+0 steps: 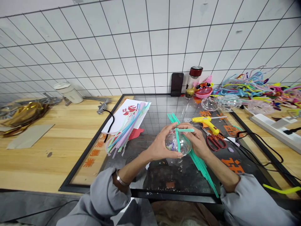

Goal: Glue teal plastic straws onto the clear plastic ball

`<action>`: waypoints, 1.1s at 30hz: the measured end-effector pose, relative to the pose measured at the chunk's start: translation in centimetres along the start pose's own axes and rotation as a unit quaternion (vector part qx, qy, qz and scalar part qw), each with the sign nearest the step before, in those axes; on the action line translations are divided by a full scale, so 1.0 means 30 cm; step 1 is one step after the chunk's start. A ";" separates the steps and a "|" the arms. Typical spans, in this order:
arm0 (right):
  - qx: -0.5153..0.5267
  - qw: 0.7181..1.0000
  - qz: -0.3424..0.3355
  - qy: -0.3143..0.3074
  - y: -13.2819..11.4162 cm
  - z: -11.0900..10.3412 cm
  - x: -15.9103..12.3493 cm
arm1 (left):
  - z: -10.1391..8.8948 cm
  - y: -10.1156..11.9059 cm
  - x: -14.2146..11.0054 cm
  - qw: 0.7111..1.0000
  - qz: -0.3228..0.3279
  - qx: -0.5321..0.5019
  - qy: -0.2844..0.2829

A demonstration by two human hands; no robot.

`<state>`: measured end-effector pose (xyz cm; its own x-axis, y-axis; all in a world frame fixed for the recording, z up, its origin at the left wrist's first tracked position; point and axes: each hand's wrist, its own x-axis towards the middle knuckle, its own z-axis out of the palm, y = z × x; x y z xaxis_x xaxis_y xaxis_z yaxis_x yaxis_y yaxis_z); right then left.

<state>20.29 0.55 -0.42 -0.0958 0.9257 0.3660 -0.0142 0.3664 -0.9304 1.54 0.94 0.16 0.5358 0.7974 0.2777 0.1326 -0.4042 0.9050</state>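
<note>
My left hand [162, 142] was closed around the left side of a round, clear plastic shell [186, 147], its thumb along the lower edge and its fingers over the top. My right hand [197, 142] curled at the upper right, fingers closed on a bent turquoise fuzzy strip [178, 142], one leg of which ran down the shell's near face while the other stuck out to the right. The two-sided hold apparently steadied the slick curve and pressed the strip against it. The shell was above the black-framed glass sheet [155, 110], over a bundle of straight turquoise stems [199, 163], presumably laid there for easy reach. A yellow glue gun [205, 120] and red-handled metal scissors [215, 142] lay to the right, convenient to that hand; pastel fuzzy stems [129, 128] lay across white paper with a red print [128, 113] to the left.

Containers: coloured specks showed through the shell, though I could not tell whether they were inside. By the wall, a clear bottle with a dark red lid [194, 80] held yellowish-green matter at its base. Beside it, a pink, bowl-like object [203, 92] bore brightly coloured pieces. The white lidded cup [70, 92] at far left hid its contents.
</note>
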 end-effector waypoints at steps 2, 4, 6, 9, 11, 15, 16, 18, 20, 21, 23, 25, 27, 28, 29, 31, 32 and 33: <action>-0.001 1.000 0.002 0.001 -0.001 0.000 0.000 | 0.003 0.000 -0.002 1.000 -0.004 -0.017 0.005; -0.002 1.000 0.003 0.004 -0.003 0.000 0.000 | 0.007 -0.005 -0.004 1.000 -0.001 -0.028 0.015; -0.004 1.000 0.003 0.002 -0.005 -0.001 0.000 | 0.011 -0.012 -0.005 0.999 0.000 -0.031 0.027; 0.000 1.000 0.001 -0.005 -0.010 0.000 -0.002 | 0.014 -0.019 -0.004 0.999 0.004 -0.030 0.033; 0.013 1.000 0.001 -0.008 -0.015 0.001 -0.003 | 0.012 -0.019 -0.002 0.999 0.016 -0.030 0.031; 0.037 0.999 0.004 0.000 -0.020 0.001 -0.006 | 0.006 -0.014 0.002 0.998 0.060 -0.020 0.020; 0.038 0.999 0.000 0.001 -0.020 0.000 -0.007 | 0.005 -0.015 0.003 0.997 0.072 -0.017 0.018; 0.033 0.999 -0.010 0.002 -0.017 -0.003 -0.007 | 0.004 -0.018 0.003 0.996 0.091 -0.007 0.019; 0.029 0.999 -0.018 0.001 -0.014 -0.004 -0.008 | 0.004 -0.024 0.002 0.995 0.101 0.006 0.019; 0.026 0.999 -0.022 0.000 -0.013 -0.004 -0.008 | 0.004 -0.027 0.001 0.994 0.103 0.012 0.018; 0.020 0.999 -0.030 -0.004 -0.013 -0.003 -0.009 | 0.005 -0.033 0.000 0.994 0.103 0.022 0.015; 0.013 0.999 -0.036 -0.005 -0.016 -0.002 -0.010 | 0.004 -0.037 -0.001 0.995 0.099 0.027 0.012; 0.005 0.999 -0.038 -0.005 -0.019 -0.002 -0.009 | 0.004 -0.039 -0.002 0.995 0.094 0.030 0.009; 0.000 0.999 -0.040 -0.005 -0.021 -0.002 -0.008 | 0.004 -0.038 -0.003 0.995 0.091 0.031 0.008; -0.005 0.999 -0.041 -0.005 -0.023 -0.003 -0.007 | 0.004 -0.037 -0.004 0.996 0.088 0.031 0.007; -0.011 0.999 -0.044 -0.007 -0.025 -0.003 -0.006 | 0.003 -0.031 -0.005 0.996 0.080 0.030 0.005; -0.011 0.999 -0.045 -0.006 -0.025 -0.003 -0.005 | 0.003 -0.027 -0.005 0.997 0.073 0.030 0.006; -0.012 0.999 -0.045 -0.004 -0.025 -0.002 -0.005 | 0.002 -0.022 -0.005 0.997 0.067 0.030 0.007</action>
<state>20.38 0.14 0.23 -0.1040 0.8877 0.4485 0.0016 0.4510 -0.8925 1.42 1.04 -0.52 0.5407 0.7405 0.3992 0.1102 -0.5328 0.8390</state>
